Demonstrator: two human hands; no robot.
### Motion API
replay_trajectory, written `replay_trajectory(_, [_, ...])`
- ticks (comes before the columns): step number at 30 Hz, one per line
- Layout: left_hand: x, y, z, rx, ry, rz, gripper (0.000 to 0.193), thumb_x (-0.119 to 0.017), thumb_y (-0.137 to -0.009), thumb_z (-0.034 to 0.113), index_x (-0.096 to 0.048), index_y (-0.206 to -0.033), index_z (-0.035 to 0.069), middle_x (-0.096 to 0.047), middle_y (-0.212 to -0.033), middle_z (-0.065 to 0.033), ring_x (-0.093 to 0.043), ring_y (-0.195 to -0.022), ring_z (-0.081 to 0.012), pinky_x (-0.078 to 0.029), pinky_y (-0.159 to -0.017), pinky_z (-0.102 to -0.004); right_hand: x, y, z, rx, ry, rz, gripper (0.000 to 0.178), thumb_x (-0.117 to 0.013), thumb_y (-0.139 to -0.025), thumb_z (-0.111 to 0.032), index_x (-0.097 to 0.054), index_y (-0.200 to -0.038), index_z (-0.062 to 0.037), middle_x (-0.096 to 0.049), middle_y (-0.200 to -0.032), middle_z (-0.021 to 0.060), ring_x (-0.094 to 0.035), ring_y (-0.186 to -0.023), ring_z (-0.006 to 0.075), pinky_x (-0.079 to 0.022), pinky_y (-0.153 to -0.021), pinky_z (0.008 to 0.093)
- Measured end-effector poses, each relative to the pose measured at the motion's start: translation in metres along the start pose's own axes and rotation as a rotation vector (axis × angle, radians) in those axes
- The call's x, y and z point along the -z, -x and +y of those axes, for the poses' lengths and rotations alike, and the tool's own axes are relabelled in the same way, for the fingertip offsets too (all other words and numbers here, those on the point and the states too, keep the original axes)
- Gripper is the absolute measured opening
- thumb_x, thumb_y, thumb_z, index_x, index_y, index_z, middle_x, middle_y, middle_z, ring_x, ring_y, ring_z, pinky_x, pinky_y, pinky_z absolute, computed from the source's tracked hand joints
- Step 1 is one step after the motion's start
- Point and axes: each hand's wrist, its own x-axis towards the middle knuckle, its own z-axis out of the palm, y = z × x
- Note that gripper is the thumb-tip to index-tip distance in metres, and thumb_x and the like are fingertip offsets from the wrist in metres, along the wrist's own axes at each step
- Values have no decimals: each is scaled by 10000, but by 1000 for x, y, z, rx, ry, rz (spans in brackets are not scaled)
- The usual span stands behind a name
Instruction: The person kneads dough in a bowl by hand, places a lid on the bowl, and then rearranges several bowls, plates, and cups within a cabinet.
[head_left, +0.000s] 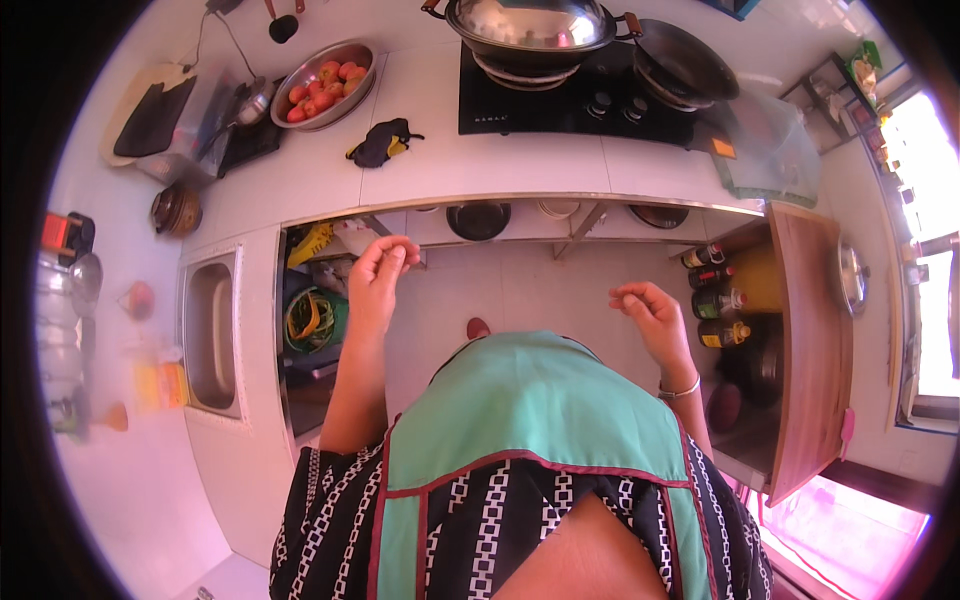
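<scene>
My left hand [376, 280] is raised in front of my apron on the left, its thumb and fingertips drawn together with nothing visible in them. On the other side hovers my right hand [652, 312], a bracelet [681, 388] at its wrist. Its fingers are loosely curled in toward the thumb, and no held thing shows. Both hands are in the air short of the counter [430, 180], touching nothing. Between them is the green apron [530, 400] with dark red trim that I wear. A black and yellow cloth-like item [385, 143] lies on the counter beyond my left hand.
A black cooktop [570, 105] carries a lidded wok [535, 30] and a frying pan [685, 62]. A metal bowl of red fruit [325, 85] stands left of it. A sink [211, 335] is at left. Bottles [715, 300] sit beside an open wooden cabinet door [808, 350] at right.
</scene>
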Motion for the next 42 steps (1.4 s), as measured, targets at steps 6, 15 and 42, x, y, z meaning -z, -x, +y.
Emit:
replay_trajectory(6, [27,-72,6,7,9,1,202,-513,-945,141,-593,-1084,18,-646,-973,-69,-613,-887,-138,-470,-818,-255,-36,-68,-22,15,73,-2,159,-553,-902,-81,-627,-1017,0,-662,-917,48,-624,-874,105,-475,-777,231])
replay_trajectory(15, [31,-102,-10,38,40,125,190,-533,-936,156,-607,-1053,25,-656,-924,-54,-616,-837,-117,-472,-772,-237,-28,-134,-28,81,180,-47,162,-559,-889,-77,-635,-1016,-10,-666,-880,48,-621,-846,96,-470,-752,227])
replay_trajectory(42, [43,-232,-49,52,-49,193,221,-552,-914,101,-574,-1113,7,-638,-1024,-91,-616,-932,-164,-481,-837,-272,-153,-346,-71,171,243,-711,231,-555,-885,-74,-603,-1098,1,-635,-1045,88,-610,-957,153,-473,-841,260])
